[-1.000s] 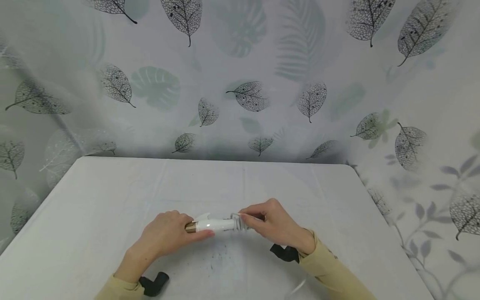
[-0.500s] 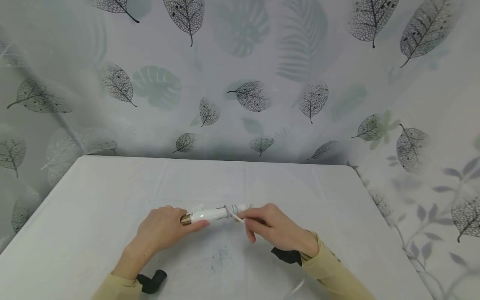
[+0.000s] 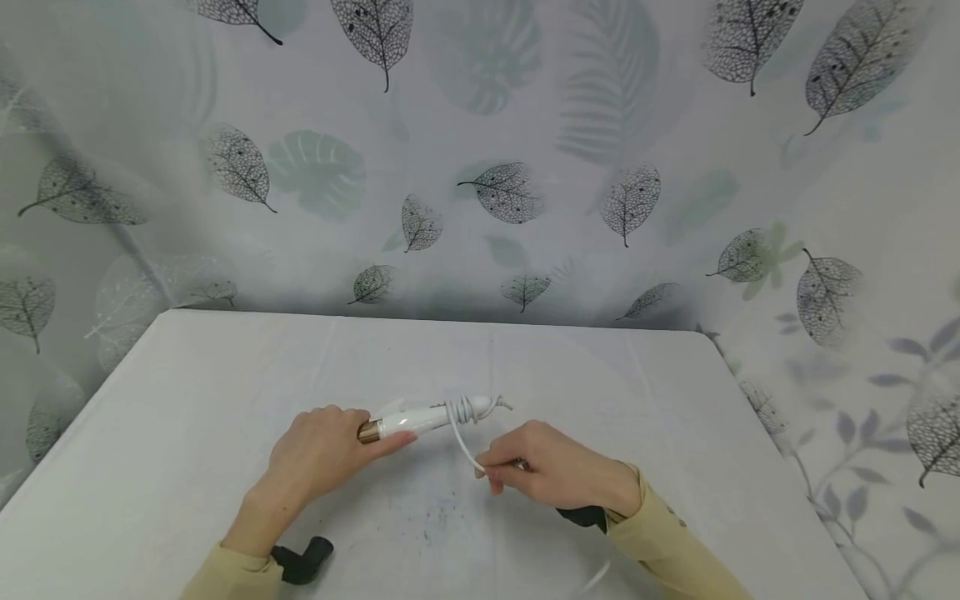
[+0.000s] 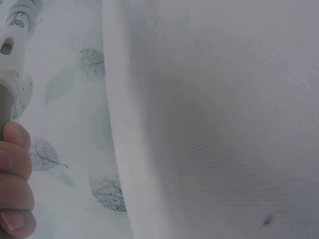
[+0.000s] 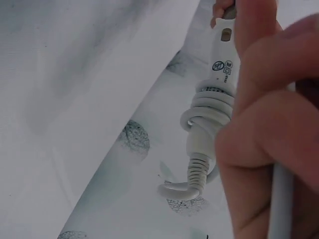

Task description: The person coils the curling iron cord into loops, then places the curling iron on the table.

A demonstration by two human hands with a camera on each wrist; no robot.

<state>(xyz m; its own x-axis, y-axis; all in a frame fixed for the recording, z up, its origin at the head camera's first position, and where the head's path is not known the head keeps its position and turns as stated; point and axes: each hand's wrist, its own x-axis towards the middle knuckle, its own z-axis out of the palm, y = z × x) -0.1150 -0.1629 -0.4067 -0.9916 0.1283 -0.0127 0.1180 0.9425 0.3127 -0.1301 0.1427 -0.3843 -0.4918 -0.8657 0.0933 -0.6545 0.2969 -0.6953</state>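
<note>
My left hand (image 3: 321, 454) grips the gold-brown barrel of a curling iron (image 3: 412, 420), whose white handle points right, raised above the table. A white power cord (image 3: 461, 442) is wound in several turns around the handle's end. Between thumb and fingers, my right hand (image 3: 557, 467) pinches a stretch of that cord, below and right of the handle. In the right wrist view the coils (image 5: 212, 107) sit above the ribbed strain relief (image 5: 198, 170), and printed marks show on the handle. Curled fingers (image 4: 16, 184) wrap the barrel in the left wrist view.
Beneath both hands is a white-covered table (image 3: 240, 375), with a patterned leaf backdrop (image 3: 450, 125) behind it. A black strap piece (image 3: 303, 562) shows by the left wrist. A loose pale cord segment (image 3: 595, 577) lies near the front edge.
My right hand has moved from the handle's end down and toward me, drawing a stretch of cord away from the coils. The curling iron's cord end has tilted upward.
</note>
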